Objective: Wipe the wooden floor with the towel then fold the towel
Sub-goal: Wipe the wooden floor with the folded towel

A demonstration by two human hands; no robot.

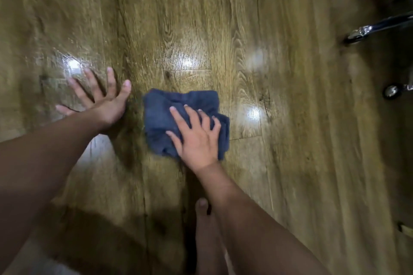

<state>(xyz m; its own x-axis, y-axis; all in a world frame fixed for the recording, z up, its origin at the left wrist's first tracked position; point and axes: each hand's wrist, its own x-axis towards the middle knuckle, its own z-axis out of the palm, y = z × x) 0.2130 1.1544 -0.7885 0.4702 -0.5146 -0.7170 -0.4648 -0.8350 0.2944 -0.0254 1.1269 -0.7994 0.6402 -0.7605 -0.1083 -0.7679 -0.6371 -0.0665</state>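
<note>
A dark blue towel (165,116), bunched and partly folded over itself, lies on the glossy wooden floor (223,29) in the middle of the view. My right hand (196,138) presses flat on the towel's near right part, fingers spread and straight. My left hand (100,98) rests flat on the bare floor just left of the towel, fingers splayed, not touching the cloth. Both forearms reach in from the bottom of the frame.
A chrome chair base with castor wheels (391,91) stands at the right edge, one leg (366,31) reaching toward the middle. My bare foot (204,219) sits on the floor under my right forearm. Bright light reflections dot the planks.
</note>
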